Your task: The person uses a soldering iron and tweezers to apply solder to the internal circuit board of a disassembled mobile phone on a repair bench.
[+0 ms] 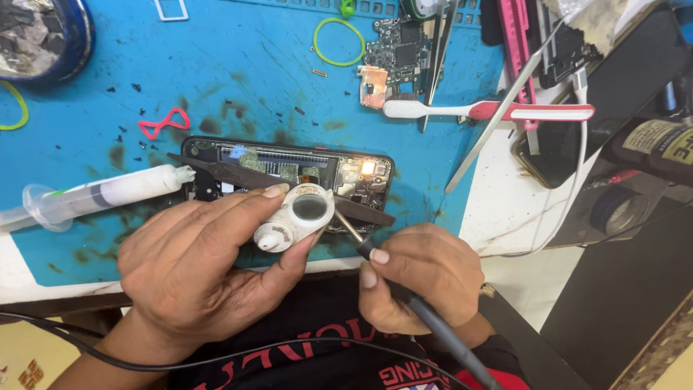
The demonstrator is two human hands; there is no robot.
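Across the top and left, a blue work mat covering the tabletop, smudged with dark stains and dotted with black crumbs. Lower left, the left hand, fingers curled and clenched around a small white dispenser with a round grey window and a stubby nozzle pointing down-left, held just above the phone's near edge. Lower right, the right hand, closed in a pen grip on a dark-handled soldering iron, its metal tip angled up-left and reaching the dispenser's right side; cord running down toward the lap. Behind both hands, an opened phone lying flat on the mat with its back off, insides bare, a small warm light glowing at its right end. Across the phone, a dark flat blade set slantwise. To the left, a clear syringe with white filling, tip touching the phone's left end. Upper right, a white and red toothbrush beside a bare circuit board with a copper shield at its lower-left corner. Near the board, a yellow-green rubber band; left of the phone, a twisted red rubber band.
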